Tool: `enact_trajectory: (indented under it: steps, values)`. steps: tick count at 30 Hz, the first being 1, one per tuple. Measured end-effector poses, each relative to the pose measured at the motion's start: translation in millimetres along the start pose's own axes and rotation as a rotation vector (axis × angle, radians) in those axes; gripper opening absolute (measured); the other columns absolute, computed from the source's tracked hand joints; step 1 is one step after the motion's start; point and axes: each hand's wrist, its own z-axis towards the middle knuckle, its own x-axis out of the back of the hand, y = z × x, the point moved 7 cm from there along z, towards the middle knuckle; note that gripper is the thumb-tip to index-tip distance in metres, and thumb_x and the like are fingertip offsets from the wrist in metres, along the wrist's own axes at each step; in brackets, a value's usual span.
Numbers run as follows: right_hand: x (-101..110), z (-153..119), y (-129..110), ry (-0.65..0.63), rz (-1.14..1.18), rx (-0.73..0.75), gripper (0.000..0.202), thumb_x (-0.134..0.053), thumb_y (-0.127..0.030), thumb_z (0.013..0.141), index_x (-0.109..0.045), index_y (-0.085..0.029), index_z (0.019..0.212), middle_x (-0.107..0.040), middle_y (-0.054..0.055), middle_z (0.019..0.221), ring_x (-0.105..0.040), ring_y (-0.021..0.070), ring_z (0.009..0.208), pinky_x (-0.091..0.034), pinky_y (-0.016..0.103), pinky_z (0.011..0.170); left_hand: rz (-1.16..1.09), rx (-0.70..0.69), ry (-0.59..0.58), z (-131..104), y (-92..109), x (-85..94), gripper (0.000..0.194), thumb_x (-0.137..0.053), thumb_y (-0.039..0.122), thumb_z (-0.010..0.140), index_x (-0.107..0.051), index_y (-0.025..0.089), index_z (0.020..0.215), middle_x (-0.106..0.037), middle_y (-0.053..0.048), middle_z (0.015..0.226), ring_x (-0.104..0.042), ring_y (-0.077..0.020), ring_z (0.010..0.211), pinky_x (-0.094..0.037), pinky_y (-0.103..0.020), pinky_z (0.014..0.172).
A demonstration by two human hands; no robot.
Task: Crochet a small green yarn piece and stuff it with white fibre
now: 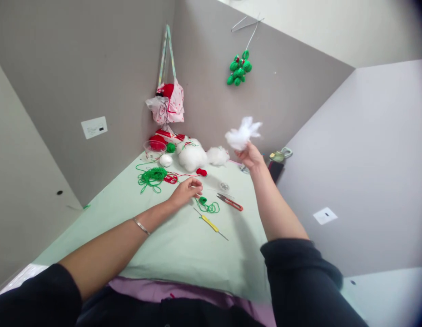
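Observation:
White fluffy stuffing (243, 134) is pinched in my right hand (250, 156), raised above the back right of the table. My left hand (187, 191) is over the middle of the table with its fingers curled; whether they hold anything small is hidden. Just right of it lies a small green crocheted piece (203, 200) with loose green yarn (211, 208). A yellow-handled crochet hook (210, 223) and orange thread snips (230, 202) lie nearby. Behind my left hand sits a small red crocheted piece (201, 172).
Large white stuffing clumps (192, 155), a white ball (166, 160) and tangled green yarn (152, 178) lie on the pale green table (156, 254). A pink bag (175, 104) and a green crocheted bunch (239, 70) hang on the walls. A jar (277, 156) stands back right.

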Motion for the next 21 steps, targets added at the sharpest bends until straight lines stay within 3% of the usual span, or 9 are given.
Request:
enact_trajectory:
  steps: [4, 6, 9, 12, 15, 17, 21]
  values:
    - [-46, -73, 3, -0.284, -0.253, 0.112, 0.023, -0.079, -0.025, 0.077, -0.075, -0.018, 0.099, -0.077, 0.002, 0.088, -0.070, 0.0214, 0.086, -0.058, 0.035, 0.081, -0.255, 0.010, 0.048, 0, 16, 8.3, 0.050, -0.048, 0.062, 0.100, -0.060, 0.018, 0.122, -0.067, -0.014, 0.127, -0.071, -0.0223, 0.108, -0.061, -0.038, 0.090]
    - [-69, -115, 14, -0.376, -0.368, 0.181, 0.030, -0.080, -0.017, 0.069, -0.077, -0.021, 0.098, -0.078, 0.002, 0.095, -0.070, 0.0238, 0.092, -0.055, 0.039, 0.093, -0.329, 0.015, 0.037, -4, 23, 6.5, 0.059, -0.050, 0.069, 0.096, -0.059, 0.020, 0.128, -0.068, -0.014, 0.128, -0.070, -0.0254, 0.109, -0.062, -0.038, 0.086]
    - [-91, -159, 28, -0.405, -0.485, 0.262, 0.042, -0.072, -0.014, 0.072, -0.075, -0.025, 0.113, -0.073, 0.007, 0.120, -0.067, 0.0295, 0.112, -0.049, 0.047, 0.108, -0.366, 0.043, -0.008, -7, 21, -3.5, 0.060, -0.071, 0.062, 0.085, -0.063, 0.021, 0.129, -0.074, -0.011, 0.118, -0.072, -0.0270, 0.105, -0.060, -0.034, 0.082]
    - [-97, -176, 32, -0.368, -0.548, 0.319, 0.068, -0.067, -0.009, 0.071, -0.062, -0.021, 0.138, -0.056, 0.015, 0.147, -0.050, 0.0335, 0.138, -0.036, 0.053, 0.121, -0.357, 0.067, -0.043, -8, 13, -11.2, 0.061, -0.086, 0.042, 0.074, -0.066, 0.019, 0.127, -0.075, -0.011, 0.115, -0.072, -0.0257, 0.102, -0.058, -0.033, 0.085]
    - [-95, -179, 31, -0.391, -0.571, 0.370, 0.085, -0.071, -0.012, 0.070, -0.047, -0.022, 0.152, -0.040, 0.017, 0.160, -0.037, 0.0332, 0.150, -0.031, 0.053, 0.125, -0.327, 0.069, -0.036, -7, 8, -9.7, 0.066, -0.089, 0.031, 0.069, -0.066, 0.020, 0.130, -0.074, -0.009, 0.121, -0.072, -0.0241, 0.104, -0.056, -0.033, 0.090]
    - [-92, -180, 31, -0.447, -0.518, 0.368, 0.082, -0.072, -0.015, 0.073, -0.049, -0.027, 0.150, -0.045, 0.013, 0.158, -0.043, 0.0304, 0.148, -0.035, 0.050, 0.124, -0.304, 0.077, -0.060, -7, 10, -9.3, 0.067, -0.090, 0.030, 0.068, -0.067, 0.019, 0.129, -0.075, -0.010, 0.120, -0.072, -0.0248, 0.103, -0.056, -0.034, 0.090]
    - [-78, -172, 40, -0.413, -0.393, 0.271, 0.044, -0.071, -0.020, 0.078, -0.072, -0.027, 0.121, -0.069, 0.008, 0.133, -0.062, 0.0285, 0.128, -0.042, 0.046, 0.116, -0.257, 0.086, -0.088, -9, 15, -9.5, 0.063, -0.091, 0.033, 0.066, -0.070, 0.017, 0.124, -0.075, -0.012, 0.117, -0.072, -0.0266, 0.102, -0.059, -0.035, 0.086]
